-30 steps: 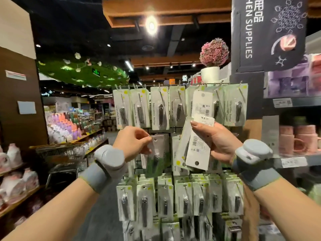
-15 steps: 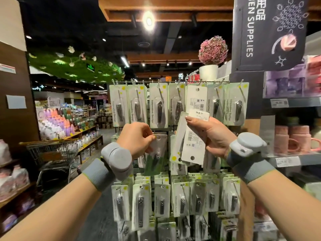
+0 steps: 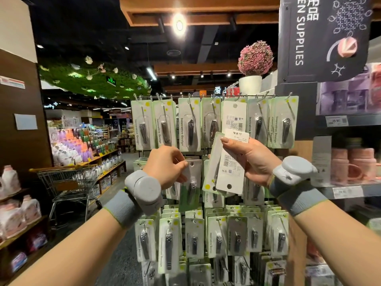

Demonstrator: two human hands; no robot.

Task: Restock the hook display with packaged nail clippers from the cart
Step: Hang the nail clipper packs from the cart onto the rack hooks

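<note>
A hook display (image 3: 206,97) hangs full of green-and-white carded nail clippers in rows. My left hand (image 3: 167,165) pinches the top of one nail clipper pack (image 3: 192,182), face out, in front of the middle row. My right hand (image 3: 249,159) grips a small stack of packs (image 3: 228,172) held upside down, white backs with barcodes toward me. One pack on the top row (image 3: 234,118) also hangs back side out.
A metal shopping cart (image 3: 68,182) stands in the aisle to the left. Shelves of pink mugs (image 3: 350,166) sit at right under a dark hanging sign (image 3: 321,38). A potted pink flower ball (image 3: 254,58) tops the display. Bottles (image 3: 12,213) line the low left shelves.
Both hands have stayed in front of the middle row, holding the same packs. The view has tilted slightly upward, so the display sits a little lower in frame.
</note>
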